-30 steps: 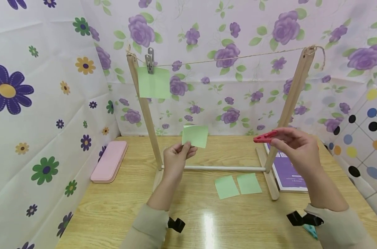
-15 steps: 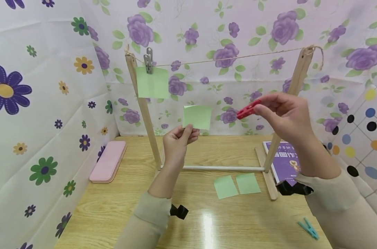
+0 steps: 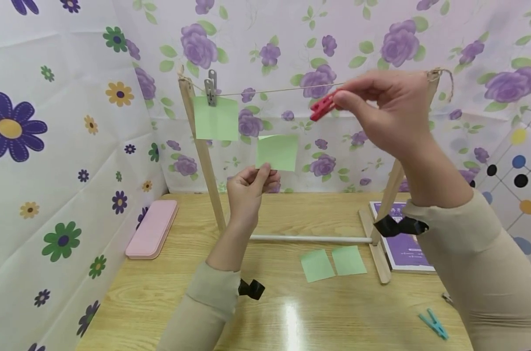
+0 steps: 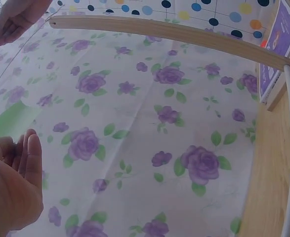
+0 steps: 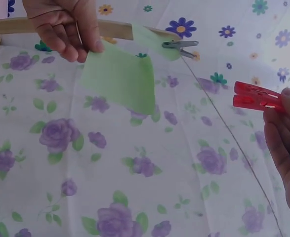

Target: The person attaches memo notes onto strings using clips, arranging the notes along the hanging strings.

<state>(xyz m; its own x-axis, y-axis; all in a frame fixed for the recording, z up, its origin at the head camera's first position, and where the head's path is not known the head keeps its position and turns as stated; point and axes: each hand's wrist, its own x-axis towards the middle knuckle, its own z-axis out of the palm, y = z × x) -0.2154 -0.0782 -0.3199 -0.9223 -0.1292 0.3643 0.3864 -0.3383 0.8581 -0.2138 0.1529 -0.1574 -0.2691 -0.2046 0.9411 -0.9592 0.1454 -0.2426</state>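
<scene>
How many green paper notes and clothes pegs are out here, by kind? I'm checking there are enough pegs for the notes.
Square green paper notes: 4 (pegged on the string, pinched by the left hand, two on the wooden table)
Clothes pegs: 3 (grey metal, red plastic in the right hand, teal plastic)
Total: 7

green notes point(image 3: 276, 152): 4 | clothespins point(image 3: 321, 107): 3 | book point(image 3: 406, 248): 1 | pink case point(image 3: 153, 228): 1
</scene>
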